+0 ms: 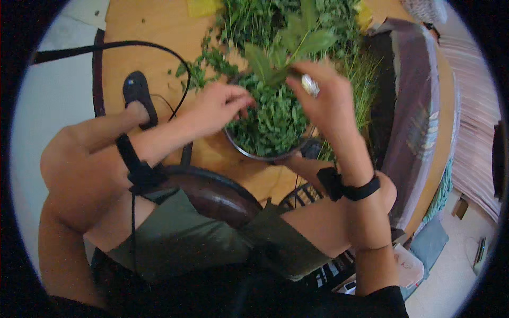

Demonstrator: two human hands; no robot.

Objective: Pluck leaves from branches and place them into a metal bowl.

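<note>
A round metal-rimmed bowl (249, 154) heaped with loose green leaves (270, 123) stands before me. My right hand (328, 93) is above its right side, pinching the stem of a blurred leafy sprig (296, 43) that points away from me. Something white and shiny (310, 85) is wrapped around one of that hand's fingers. Over the left rim, my left hand (226, 104) hovers with curled, blurred fingertips close to the leaves; whether anything is between them is unclear.
Behind the bowl lies a large pile of leafy stems (258, 20), with scattered sprigs (210, 65) to its left. A black cable (151, 43) loops at left. A dark round stool-like seat (210, 194) is between my legs. Purple cloth (415, 119) covers an edge at right.
</note>
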